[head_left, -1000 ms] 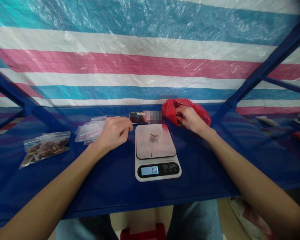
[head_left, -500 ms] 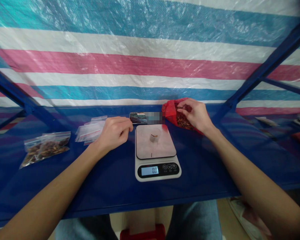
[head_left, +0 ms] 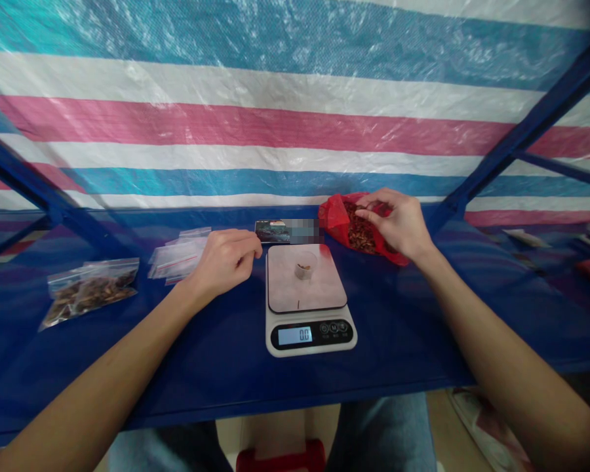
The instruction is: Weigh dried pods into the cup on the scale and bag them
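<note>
A white digital scale [head_left: 309, 334] stands in the middle of the blue shelf, with a small clear cup [head_left: 303, 267] holding a few brown bits on its platform. My left hand [head_left: 225, 259] rests curled in a loose fist just left of the scale, with nothing visible in it. My right hand [head_left: 398, 221] reaches into an open red plastic bag [head_left: 335, 219] of brown dried pieces [head_left: 362, 235] behind the scale's right corner. Its fingers are pinched together over the pieces; what they hold is too small to see.
A stack of empty zip bags [head_left: 177, 257] lies left of my left hand. A filled clear bag of brown pieces [head_left: 89, 290] lies farther left. A dark card [head_left: 272, 231] lies behind the scale. Blue frame bars [head_left: 516, 134] rise at both sides before a striped tarp.
My right hand has lifted from gripping the outside of the red bag and moved into its opening, which now shows the brown pieces. My left hand has not moved.
</note>
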Motion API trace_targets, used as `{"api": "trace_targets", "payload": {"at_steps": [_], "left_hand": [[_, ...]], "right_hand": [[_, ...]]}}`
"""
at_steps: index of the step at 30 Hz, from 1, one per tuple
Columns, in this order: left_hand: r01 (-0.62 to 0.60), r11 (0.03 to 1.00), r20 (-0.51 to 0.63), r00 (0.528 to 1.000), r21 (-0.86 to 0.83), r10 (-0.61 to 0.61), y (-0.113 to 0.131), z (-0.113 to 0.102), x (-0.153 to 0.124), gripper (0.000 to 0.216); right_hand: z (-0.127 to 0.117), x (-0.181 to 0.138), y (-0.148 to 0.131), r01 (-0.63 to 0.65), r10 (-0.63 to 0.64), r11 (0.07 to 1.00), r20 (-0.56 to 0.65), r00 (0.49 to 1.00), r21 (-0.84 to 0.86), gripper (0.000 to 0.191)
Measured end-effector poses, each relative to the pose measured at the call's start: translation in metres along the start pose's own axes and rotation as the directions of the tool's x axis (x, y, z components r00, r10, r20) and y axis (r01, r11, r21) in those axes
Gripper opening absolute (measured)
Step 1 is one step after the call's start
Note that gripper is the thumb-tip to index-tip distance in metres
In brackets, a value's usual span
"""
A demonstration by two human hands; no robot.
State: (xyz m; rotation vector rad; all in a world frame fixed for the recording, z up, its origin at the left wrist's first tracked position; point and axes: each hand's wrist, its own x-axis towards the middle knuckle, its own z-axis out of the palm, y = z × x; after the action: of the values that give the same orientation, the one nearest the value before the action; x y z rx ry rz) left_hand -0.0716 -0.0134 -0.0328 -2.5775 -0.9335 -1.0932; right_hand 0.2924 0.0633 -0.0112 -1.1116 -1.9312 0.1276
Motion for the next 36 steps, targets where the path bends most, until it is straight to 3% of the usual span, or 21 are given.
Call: {"api": "trace_targets", "payload": {"at_steps": [6, 10, 14, 21, 29, 34, 36], "left_hand": [[0.006, 1.000, -0.001, 1.000, 0.002, -0.006, 0.000, 0.001, 0.000, 0.029], [0.010, 1.000, -0.002, 1.000, 0.009, -0.009, -0.001, 0.001, -0.001, 0.029], [0.021, 1.000, 0.010, 1.000, 0.011, -0.022, -0.002, 0.000, -0.001, 0.029], [0.007, 1.000, 0.016, 1.000, 0.022, -0.007, -0.001, 0.000, -0.001, 0.029], [0.014, 1.000, 0.013, 1.000, 0.012, -0.014, -0.002, -0.001, 0.000, 0.029], [0.012, 1.000, 0.002, 1.000, 0.006, -0.012, -0.002, 0.000, -0.001, 0.029], [0.014, 1.000, 0.000, 1.000, 0.006, -0.014, -0.001, -0.001, -0.001, 0.029]], "right_hand": [[-0.011, 0.001, -0.042, 0.003, 0.009, 0.993, -0.100, 0.995, 0.121, 0.010], [0.004, -0.009, -0.088, 0.110, -0.140, 0.963, 0.106, 0.984, 0.246, 0.008], [0.022, -0.020, -0.109, 0.189, -0.289, 0.931, 0.316, 0.904, 0.311, 0.006], [0.023, -0.022, -0.107, 0.157, -0.291, 0.927, 0.388, 0.875, 0.340, 0.007], [0.017, -0.020, -0.107, 0.190, -0.303, 0.927, 0.347, 0.887, 0.324, 0.010], [0.001, -0.012, -0.085, 0.112, -0.132, 0.980, 0.117, 0.984, 0.162, 0.012], [-0.001, -0.010, -0.066, 0.040, -0.042, 0.996, 0.019, 0.999, 0.081, 0.015]]}}
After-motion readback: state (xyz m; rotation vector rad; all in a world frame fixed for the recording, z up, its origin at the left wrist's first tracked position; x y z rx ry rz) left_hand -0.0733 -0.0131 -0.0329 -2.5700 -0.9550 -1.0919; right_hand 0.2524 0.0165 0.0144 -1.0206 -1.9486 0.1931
